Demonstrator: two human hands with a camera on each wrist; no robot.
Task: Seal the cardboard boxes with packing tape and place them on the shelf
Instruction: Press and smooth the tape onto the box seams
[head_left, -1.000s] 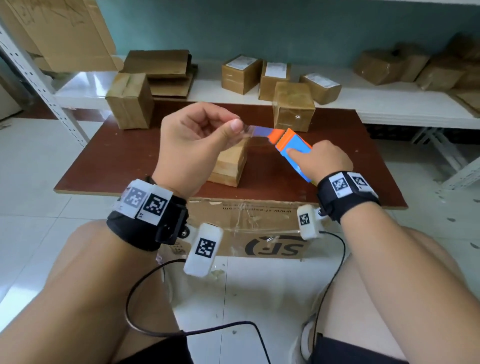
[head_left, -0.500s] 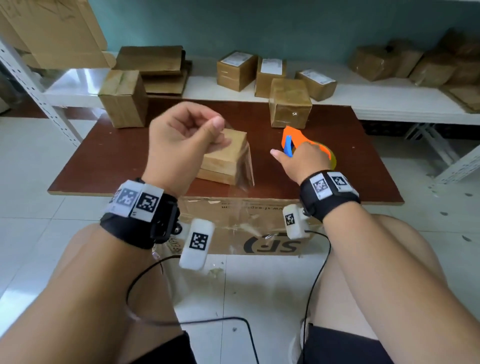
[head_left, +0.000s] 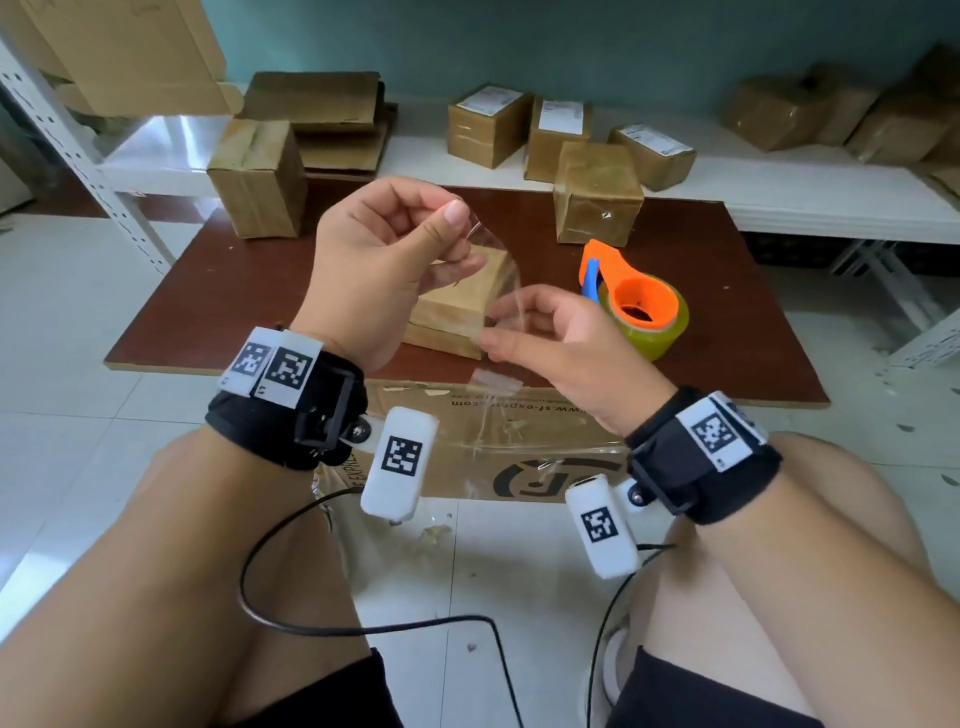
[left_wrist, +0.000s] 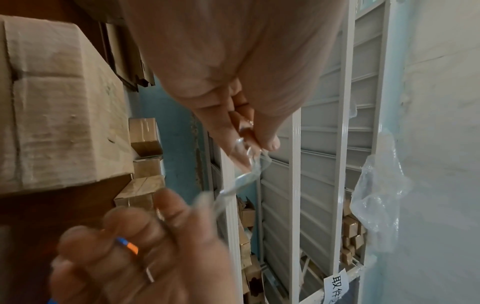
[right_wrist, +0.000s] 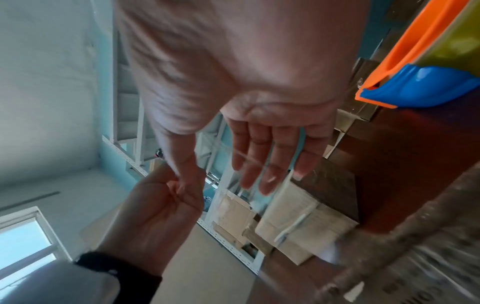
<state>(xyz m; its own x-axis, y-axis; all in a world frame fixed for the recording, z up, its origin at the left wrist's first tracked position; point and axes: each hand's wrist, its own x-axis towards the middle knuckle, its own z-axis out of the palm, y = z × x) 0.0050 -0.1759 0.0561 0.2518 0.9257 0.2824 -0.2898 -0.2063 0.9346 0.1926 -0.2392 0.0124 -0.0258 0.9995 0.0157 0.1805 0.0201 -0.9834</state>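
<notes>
A short strip of clear tape (head_left: 500, 270) hangs from my left hand (head_left: 451, 224), which pinches its top end between thumb and fingers above a small cardboard box (head_left: 448, 313) on the brown table (head_left: 234, 291). The left wrist view shows that pinch (left_wrist: 249, 142) and the curling tape strip (left_wrist: 246, 176). My right hand (head_left: 497, 327) is at the strip's lower end, fingers loosely spread and touching it; whether it pinches is unclear. The right wrist view has those fingers (right_wrist: 267, 164) nearly straight over the box (right_wrist: 303, 222). The orange and blue tape dispenser (head_left: 639, 306) lies on the table to the right.
Two taped boxes stand farther back on the table, one left (head_left: 260, 176), one right (head_left: 597, 197). The white shelf (head_left: 779, 192) behind carries several more boxes (head_left: 488, 124) and flat cardboard. A big printed carton (head_left: 498, 441) sits under the table's front edge, between my knees.
The right hand tore the strip free, set the dispenser down on the table's right side and came back to the strip's lower end. The left hand kept its pinch on the top end.
</notes>
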